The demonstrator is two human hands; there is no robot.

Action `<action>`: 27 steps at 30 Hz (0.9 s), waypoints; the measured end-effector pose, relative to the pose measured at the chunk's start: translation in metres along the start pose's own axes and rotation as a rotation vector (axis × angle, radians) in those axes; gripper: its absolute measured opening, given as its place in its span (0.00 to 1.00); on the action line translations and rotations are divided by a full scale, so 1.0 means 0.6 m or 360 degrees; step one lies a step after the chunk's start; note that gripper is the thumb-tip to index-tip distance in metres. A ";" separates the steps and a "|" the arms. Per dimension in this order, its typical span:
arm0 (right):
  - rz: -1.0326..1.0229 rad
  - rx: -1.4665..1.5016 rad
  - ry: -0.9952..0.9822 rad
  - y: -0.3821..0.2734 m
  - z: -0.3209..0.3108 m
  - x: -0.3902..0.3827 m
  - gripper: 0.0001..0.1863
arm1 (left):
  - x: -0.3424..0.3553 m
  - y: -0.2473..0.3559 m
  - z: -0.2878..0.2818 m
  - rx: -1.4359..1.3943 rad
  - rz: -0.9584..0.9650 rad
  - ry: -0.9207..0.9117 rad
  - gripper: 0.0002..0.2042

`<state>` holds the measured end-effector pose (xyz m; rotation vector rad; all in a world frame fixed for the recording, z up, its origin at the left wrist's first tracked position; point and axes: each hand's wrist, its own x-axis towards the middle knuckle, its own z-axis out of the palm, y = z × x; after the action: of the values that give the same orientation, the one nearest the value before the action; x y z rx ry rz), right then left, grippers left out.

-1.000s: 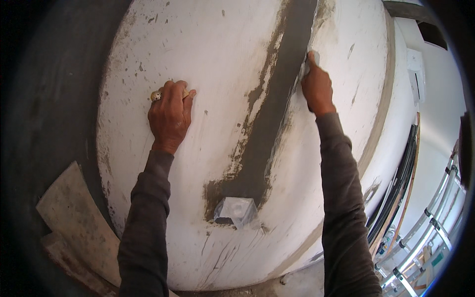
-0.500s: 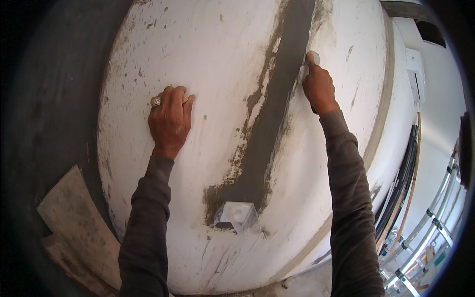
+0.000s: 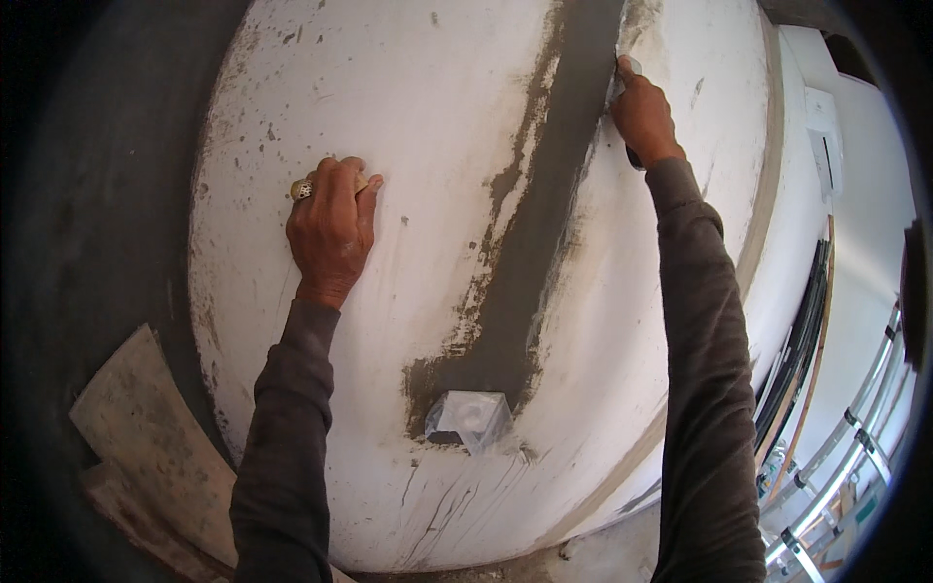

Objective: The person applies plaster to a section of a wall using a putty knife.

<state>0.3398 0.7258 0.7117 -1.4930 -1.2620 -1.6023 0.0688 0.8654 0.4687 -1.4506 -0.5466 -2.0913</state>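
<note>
My right hand (image 3: 645,112) grips a small trowel (image 3: 635,66) at the right edge of a long grey mortar strip (image 3: 549,204) on the white wall (image 3: 428,126). Its index finger lies along the pale blade, and a dark handle end shows under the palm. On the wall left of the strip, my left hand (image 3: 332,223) is closed round a small yellowish object, mostly hidden by the fingers; a patterned round piece shows at its left side. At the foot of the strip, clear plastic covers a white box (image 3: 468,416) set in the wall.
Worn boards (image 3: 146,428) lean at the lower left beside a dark wall. To the right stand dark pipes (image 3: 799,340), a thin wooden pole (image 3: 812,360) and a metal ladder (image 3: 865,437). A white unit (image 3: 824,141) hangs on the far wall.
My right hand has moved up along the strip's right edge with the trowel. The left hand stays at nearly the same spot on the wall. The view has shifted slightly.
</note>
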 end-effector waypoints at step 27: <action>-0.0043 0.0088 -0.0042 0.006 0.019 -0.010 0.28 | -0.002 -0.005 -0.005 0.0017 -0.0008 -0.0039 0.09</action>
<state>0.3485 0.7342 0.7059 -1.4735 -1.3361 -1.5567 0.0654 0.8662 0.4665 -1.4718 -0.5705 -2.0740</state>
